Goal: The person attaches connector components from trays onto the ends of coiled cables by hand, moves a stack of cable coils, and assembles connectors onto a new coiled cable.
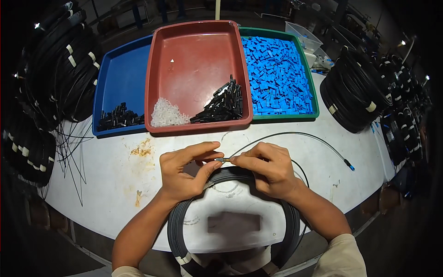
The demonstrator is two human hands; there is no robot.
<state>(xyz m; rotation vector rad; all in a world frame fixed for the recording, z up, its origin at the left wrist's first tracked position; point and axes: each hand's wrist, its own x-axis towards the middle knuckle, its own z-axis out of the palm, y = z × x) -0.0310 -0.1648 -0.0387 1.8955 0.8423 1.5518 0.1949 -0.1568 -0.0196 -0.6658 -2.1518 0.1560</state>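
Note:
A small slim cable connector, part pale and part brownish-yellow, is held between my two hands above the table. The thumb and fingers of my left hand close around its left tip. My right hand pinches its other side, fingers curled. Below and around my wrists lies a coil of black cable, bound with white tape. A loose cable length arcs to the right and ends in a black connector with a blue tip. My fingertips partly cover the connector.
Beyond my hands stand a blue tray with black parts, a red tray with clear and black pieces, and a green tray full of blue clips. Cable coils stack at the right, more coils at the left with loose ends on the table.

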